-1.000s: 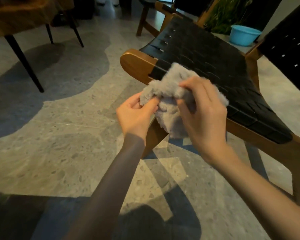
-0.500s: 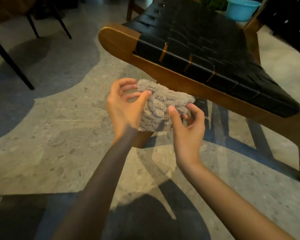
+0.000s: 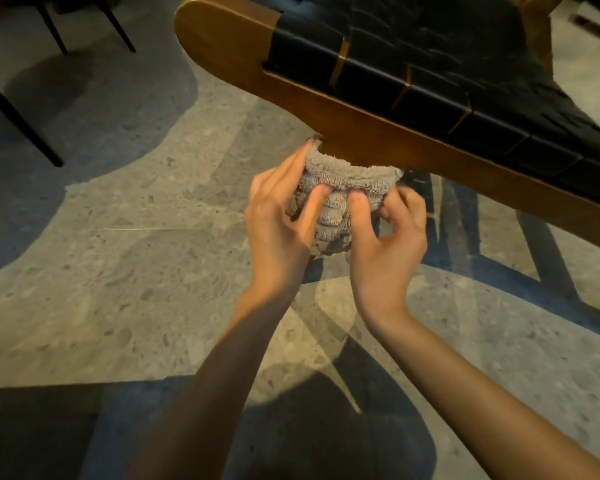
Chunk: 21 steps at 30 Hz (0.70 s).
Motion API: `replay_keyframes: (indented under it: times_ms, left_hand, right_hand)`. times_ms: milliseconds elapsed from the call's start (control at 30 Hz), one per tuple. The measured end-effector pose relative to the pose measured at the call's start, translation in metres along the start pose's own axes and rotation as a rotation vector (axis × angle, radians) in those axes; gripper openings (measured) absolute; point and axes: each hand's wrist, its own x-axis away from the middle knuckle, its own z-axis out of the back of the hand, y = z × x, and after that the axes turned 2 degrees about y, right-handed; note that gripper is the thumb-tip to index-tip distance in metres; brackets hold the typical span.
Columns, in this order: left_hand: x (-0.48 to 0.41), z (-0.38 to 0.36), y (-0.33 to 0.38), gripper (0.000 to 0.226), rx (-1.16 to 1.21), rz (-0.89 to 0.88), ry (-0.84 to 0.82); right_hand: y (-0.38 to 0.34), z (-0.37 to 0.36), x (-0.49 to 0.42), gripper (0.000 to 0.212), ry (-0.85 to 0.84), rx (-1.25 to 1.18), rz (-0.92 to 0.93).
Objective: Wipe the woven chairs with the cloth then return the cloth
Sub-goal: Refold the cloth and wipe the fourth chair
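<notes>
Under the chair's front rail (image 3: 378,133), my left hand (image 3: 278,223) and right hand (image 3: 392,237) now grip the folded cloth (image 3: 333,202), newly bunched for wiping.

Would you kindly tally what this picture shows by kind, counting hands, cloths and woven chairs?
Hands: 2, the left hand and the right hand, both gripping the cloth
Cloths: 1, the grey cloth
Woven chairs: 1 clearly in view, the woven chair
Total: 4
</notes>
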Motion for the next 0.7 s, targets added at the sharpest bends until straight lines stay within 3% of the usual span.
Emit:
replay_keyframes:
  times_ms: [100,233,333,433,567,700]
  left_hand:
    - [0.016,0.001,-0.025,0.042,-0.014,0.038,-0.033]
    - [0.046,0.003,-0.073,0.037,0.053,0.224,-0.156]
    - [0.063,0.004,-0.102,0.031,0.058,0.330,-0.227]
    - [0.074,0.004,-0.122,0.038,0.043,0.421,-0.292]
    - [0.081,0.005,-0.142,0.036,0.094,0.556,-0.326]
    - [0.085,0.004,-0.138,0.033,0.023,0.508,-0.328]
  right_hand:
    - [0.022,-0.006,0.012,0.026,-0.031,0.041,-0.030]
    - [0.062,-0.018,0.036,0.032,-0.193,0.171,-0.056]
    - [0.090,-0.030,0.048,0.025,-0.286,0.155,-0.136]
    - [0.104,-0.038,0.054,0.010,-0.377,0.145,-0.262]
    - [0.113,-0.044,0.058,0.010,-0.466,0.083,-0.440]
    - [0.112,-0.043,0.056,0.013,-0.493,0.044,-0.463]
